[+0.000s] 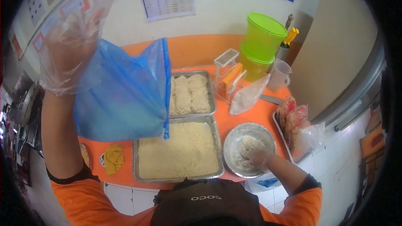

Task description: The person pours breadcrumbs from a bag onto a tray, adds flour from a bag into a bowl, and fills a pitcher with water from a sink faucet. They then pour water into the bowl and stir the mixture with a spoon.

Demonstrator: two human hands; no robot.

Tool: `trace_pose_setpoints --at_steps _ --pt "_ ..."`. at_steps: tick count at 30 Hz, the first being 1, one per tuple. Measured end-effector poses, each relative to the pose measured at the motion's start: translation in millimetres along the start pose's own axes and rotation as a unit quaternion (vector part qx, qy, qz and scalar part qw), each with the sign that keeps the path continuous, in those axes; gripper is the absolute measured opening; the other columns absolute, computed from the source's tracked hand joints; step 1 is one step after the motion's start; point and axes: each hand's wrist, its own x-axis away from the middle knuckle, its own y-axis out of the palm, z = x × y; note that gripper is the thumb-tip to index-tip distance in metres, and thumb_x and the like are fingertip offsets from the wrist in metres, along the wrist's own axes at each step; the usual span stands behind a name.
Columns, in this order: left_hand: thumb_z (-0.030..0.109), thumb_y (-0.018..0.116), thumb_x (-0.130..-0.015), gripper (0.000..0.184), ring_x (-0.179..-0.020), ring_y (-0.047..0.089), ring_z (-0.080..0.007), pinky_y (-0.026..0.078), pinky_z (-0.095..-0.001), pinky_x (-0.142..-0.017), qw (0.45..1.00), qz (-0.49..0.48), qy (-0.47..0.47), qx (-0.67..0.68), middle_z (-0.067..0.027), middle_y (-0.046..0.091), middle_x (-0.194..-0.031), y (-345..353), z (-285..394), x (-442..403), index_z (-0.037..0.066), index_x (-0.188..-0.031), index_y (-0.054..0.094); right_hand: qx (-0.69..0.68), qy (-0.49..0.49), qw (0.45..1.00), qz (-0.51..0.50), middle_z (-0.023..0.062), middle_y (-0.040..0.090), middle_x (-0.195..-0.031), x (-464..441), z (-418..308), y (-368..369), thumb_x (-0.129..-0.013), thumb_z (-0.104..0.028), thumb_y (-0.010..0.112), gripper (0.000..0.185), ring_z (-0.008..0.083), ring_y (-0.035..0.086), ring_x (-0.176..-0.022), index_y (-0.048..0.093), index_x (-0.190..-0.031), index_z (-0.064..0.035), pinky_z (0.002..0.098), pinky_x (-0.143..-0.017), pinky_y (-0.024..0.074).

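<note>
Left hand [70, 52], raised in a clear plastic glove, is by the upper corner of a translucent blue plastic bag [123, 96]; finger grip on it: can't tell. Right hand [258, 159], in a clear glove, reaches into a round silver metal bowl [228, 138], fingers against a pale, floury lump [250, 143]; whether they close round it, can't tell. Lump sits inside the bowl.

Risks, judged: a one-handed push near the rim could tip the bowl or spill flour, as the bowl is near the orange tabletop's [225, 117] near edge. Loose glove film could snag or shed flour. If the bag slumps, it could drag on the silver rectangular tray of pale crumbs [179, 150] just beside the bowl, or on the silver tray of coated slabs [190, 94] behind. Crumpled yellow cloth [114, 159], well apart, seems safe.
</note>
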Motion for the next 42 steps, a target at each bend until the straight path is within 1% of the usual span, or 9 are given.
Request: trace_pose_setpoints --at_steps 12,17,22,25,31,35,37,39,42 --pt "0.027 0.064 -0.076 0.032 -0.050 0.049 -0.0347 0.038 -0.0386 -0.044 0.999 0.043 0.026 -0.019 -0.0162 0.050 -0.056 -1 7 -12 0.004 -0.060 0.050 -0.031 0.012 0.998 -0.047 0.0069 0.038 -0.128 1 -3 -1 -0.083 -0.037 0.039 0.045 0.0230 0.032 -0.121 0.040 -0.124 -0.0197 0.0389 -0.101 0.0232" --pt "0.025 0.066 -0.074 0.027 -0.052 0.051 -0.0340 0.040 -0.0380 -0.046 0.998 0.051 0.030 -0.010 -0.0164 0.052 -0.059 -6 10 -15 0.004 -0.064 0.054 -0.105 -0.001 0.991 0.080 0.0161 0.053 -0.109 -10 14 48 -0.077 -0.043 0.048 0.047 0.0313 0.049 -0.102 0.053 -0.110 -0.0103 0.0394 -0.090 0.0351" --pt "0.023 0.066 -0.074 0.025 -0.052 0.052 -0.0320 0.040 -0.0368 -0.046 0.997 0.056 0.031 0.053 -0.0157 0.053 -0.061 -9 11 -21 0.003 -0.066 0.055 -0.047 0.007 0.996 -0.077 0.0079 0.036 -0.130 0 0 -1 -0.086 -0.040 0.033 0.046 0.0250 0.030 -0.122 0.038 -0.126 -0.0170 0.0403 -0.101 0.0219" --pt "0.018 0.064 -0.077 0.018 -0.050 0.046 -0.0163 0.040 -0.0284 -0.049 0.999 0.029 0.027 0.011 -0.0084 0.051 -0.058 -12 9 -21 0.003 -0.073 0.055 -0.119 0.025 0.990 -0.076 0.0100 0.036 -0.130 1 -1 -2 -0.082 -0.044 0.040 0.050 0.0273 0.031 -0.122 0.042 -0.124 -0.0165 0.0420 -0.101 0.0228" --pt "0.015 0.063 -0.077 0.015 -0.050 0.047 -0.0166 0.040 -0.0286 -0.050 0.999 0.035 0.023 0.026 -0.0081 0.052 -0.060 -16 15 -22 0.002 -0.076 0.056 -0.083 -0.002 0.996 0.019 0.0117 0.040 -0.125 0 0 6 -0.079 -0.044 0.045 0.049 0.0289 0.036 -0.116 0.047 -0.119 -0.0146 0.0398 -0.097 0.0267" --pt "0.016 0.064 -0.076 0.016 -0.052 0.050 -0.0215 0.041 -0.0308 -0.049 0.998 0.039 0.040 0.005 -0.0101 0.053 -0.061 -18 15 -19 0.003 -0.071 0.055 -0.181 0.005 0.983 0.023 0.0108 0.041 -0.125 -8 8 26 -0.080 -0.039 0.046 0.046 0.0264 0.037 -0.116 0.047 -0.119 -0.0152 0.0389 -0.098 0.0269" --pt "0.020 0.066 -0.074 0.022 -0.052 0.051 -0.0311 0.041 -0.0350 -0.047 0.999 0.035 0.036 0.020 -0.0143 0.053 -0.059 -19 14 -19 0.004 -0.065 0.055 -0.147 0.001 0.989 0.012 0.0095 0.036 -0.131 -10 10 28 -0.081 -0.040 0.044 0.047 0.0261 0.032 -0.122 0.044 -0.122 -0.0171 0.0408 -0.101 0.0235" --pt "0.020 0.067 -0.074 0.023 -0.052 0.051 -0.0314 0.041 -0.0353 -0.047 0.996 0.049 0.027 0.066 -0.0141 0.053 -0.059 -21 20 -20 0.004 -0.064 0.053 -0.002 -0.018 0.999 0.041 0.0085 0.036 -0.131 -11 10 26 -0.081 -0.038 0.044 0.047 0.0250 0.032 -0.122 0.042 -0.124 -0.0176 0.0395 -0.101 0.0234" --pt "0.020 0.067 -0.074 0.024 -0.051 0.050 -0.0313 0.040 -0.0357 -0.047 0.995 0.068 0.066 0.020 -0.0136 0.052 -0.058 -24 16 -22 0.005 -0.063 0.051 0.014 -0.003 1.000 0.002 0.0075 0.036 -0.131 -10 5 14 -0.082 -0.038 0.042 0.049 0.0254 0.031 -0.122 0.038 -0.127 -0.0179 0.0381 -0.102 0.0231"
